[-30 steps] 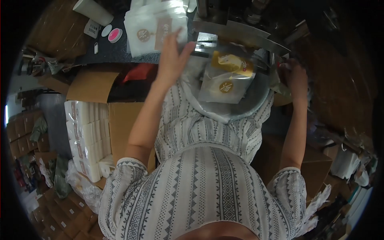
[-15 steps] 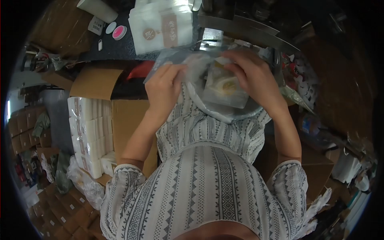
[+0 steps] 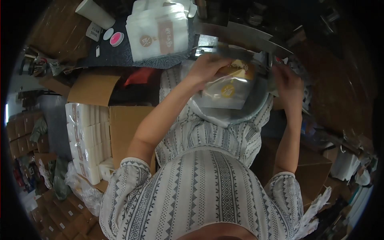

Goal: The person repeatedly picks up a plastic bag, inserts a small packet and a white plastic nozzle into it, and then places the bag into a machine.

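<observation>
My left hand [image 3: 210, 69] pinches the upper left edge of a clear plastic pouch [image 3: 227, 91] with a yellow round print. The pouch hangs over a round, plastic-lined container [image 3: 259, 107] on my lap. To the right of the pouch, my right hand [image 3: 288, 82] is raised with its fingers bent and blurred; whether it holds anything is hidden. A stack of printed white bags [image 3: 158, 34] lies on the dark mat at the upper left of my left hand.
A cardboard box [image 3: 130, 132] stands at the left, beside rows of white packs [image 3: 86, 138]. A white cup [image 3: 95, 14] and a pink round tin [image 3: 116, 39] are on the dark mat [image 3: 124, 56]. Metal equipment [image 3: 248, 34] edges the work area beyond the pouch.
My left hand has moved right onto the pouch's upper edge. My right hand has left the pouch and moved right. The pouch's yellow print now shows more clearly.
</observation>
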### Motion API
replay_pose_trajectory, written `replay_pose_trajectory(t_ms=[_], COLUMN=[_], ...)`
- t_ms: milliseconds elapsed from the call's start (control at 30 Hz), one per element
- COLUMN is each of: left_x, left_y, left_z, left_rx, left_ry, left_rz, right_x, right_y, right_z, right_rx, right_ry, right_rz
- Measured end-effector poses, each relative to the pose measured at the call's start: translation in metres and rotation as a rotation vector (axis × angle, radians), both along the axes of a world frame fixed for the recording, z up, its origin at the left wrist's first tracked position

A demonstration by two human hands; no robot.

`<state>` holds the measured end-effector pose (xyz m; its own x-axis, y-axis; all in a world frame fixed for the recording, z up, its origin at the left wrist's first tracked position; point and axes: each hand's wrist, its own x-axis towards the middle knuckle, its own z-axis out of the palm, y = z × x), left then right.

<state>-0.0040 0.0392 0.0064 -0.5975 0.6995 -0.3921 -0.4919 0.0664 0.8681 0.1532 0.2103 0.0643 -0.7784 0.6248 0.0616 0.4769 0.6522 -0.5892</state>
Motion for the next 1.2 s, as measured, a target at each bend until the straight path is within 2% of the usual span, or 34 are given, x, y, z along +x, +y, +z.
replay_pose_trajectory(t_ms=[33,67,100,133,167,233,267,300,333,367,433,467,533,567,633,767,833,900,967,1000,1033,1067,1100,1133,1167,1200], left_x=[-0.001,-0.001,-0.004,-0.009,-0.018,-0.04,-0.05,-0.061,-0.064,-0.062,-0.041,-0.042,-0.043,-0.038,-0.027,-0.003,0.002,0.009,0.019,0.022,0.025,0.028,0.03,0.031,0.03,0.029], left_y=[0.001,0.002,-0.001,-0.01,-0.019,-0.042,-0.058,-0.074,-0.079,-0.086,-0.098,-0.105,-0.121,-0.121,-0.12,-0.114,-0.111,-0.106,-0.098,-0.092,-0.084,-0.077,-0.069,-0.062,-0.057,-0.054], left_z=[-0.002,-0.004,-0.006,-0.008,-0.006,0.003,-0.008,-0.032,-0.036,-0.041,-0.033,-0.03,-0.019,-0.012,0.0,0.018,0.022,0.024,0.025,0.022,0.018,0.014,0.01,0.006,0.004,0.004], left_rx=[-0.036,-0.074,-0.078,-0.219,-0.354,-0.223,-0.227,-0.558,-0.911,-0.913,-0.67,-0.666,-0.747,-0.759,-0.704,-0.573,-0.479,-0.381,-0.297,-0.297,-0.265,-0.231,-0.225,-0.205,-0.184,-0.178], left_ry=[-0.002,-0.006,-0.011,0.313,0.647,1.113,1.114,1.604,2.082,2.085,1.984,1.978,1.561,1.476,1.502,1.493,1.515,1.529,1.318,1.317,1.234,1.148,1.15,1.01,0.872,0.873], left_rz=[-0.017,-0.036,-0.038,-0.083,-0.128,0.327,0.332,0.311,0.267,0.271,0.155,0.144,0.151,0.244,0.265,0.304,0.294,0.275,0.011,0.012,-0.089,-0.19,-0.193,-0.172,-0.149,-0.151], right_x=[0.001,-0.001,-0.006,-0.008,-0.007,-0.01,-0.01,-0.009,-0.007,-0.003,0.011,0.018,0.026,0.022,0.008,-0.031,-0.044,-0.045,-0.043,-0.04,-0.036,-0.033,-0.03,-0.026,-0.021,-0.016], right_y=[0.008,0.032,0.065,0.08,0.076,0.066,0.058,0.047,0.04,0.036,0.027,0.023,0.016,0.011,-0.008,-0.048,-0.052,-0.051,-0.051,-0.05,-0.049,-0.046,-0.042,-0.039,-0.033,-0.026], right_z=[0.002,-0.015,-0.045,-0.064,-0.067,-0.064,-0.058,-0.046,-0.034,-0.026,-0.015,-0.01,-0.003,0.001,0.006,0.004,-0.006,-0.007,-0.01,-0.012,-0.013,-0.013,-0.011,-0.008,-0.005,-0.001], right_rx=[0.001,0.001,0.213,0.422,0.421,0.511,0.509,0.441,0.374,0.374,0.265,0.261,-0.248,-0.248,-0.465,-0.335,0.04,0.006,-0.033,-0.255,-0.474,-0.472,-0.428,-0.384,-0.378,-0.257], right_ry=[-0.058,-0.062,0.063,0.191,0.195,0.013,0.015,-0.107,-0.225,-0.221,-0.226,-0.237,0.156,0.151,0.316,0.337,0.374,0.391,0.403,0.373,0.339,0.339,0.304,0.268,0.269,0.275], right_rz=[-0.135,-0.136,0.004,0.144,0.141,0.05,0.056,-0.039,-0.133,-0.132,-0.138,-0.142,0.007,0.01,0.185,0.367,0.509,0.575,0.644,0.598,0.545,0.541,0.442,0.342,0.339,0.306])
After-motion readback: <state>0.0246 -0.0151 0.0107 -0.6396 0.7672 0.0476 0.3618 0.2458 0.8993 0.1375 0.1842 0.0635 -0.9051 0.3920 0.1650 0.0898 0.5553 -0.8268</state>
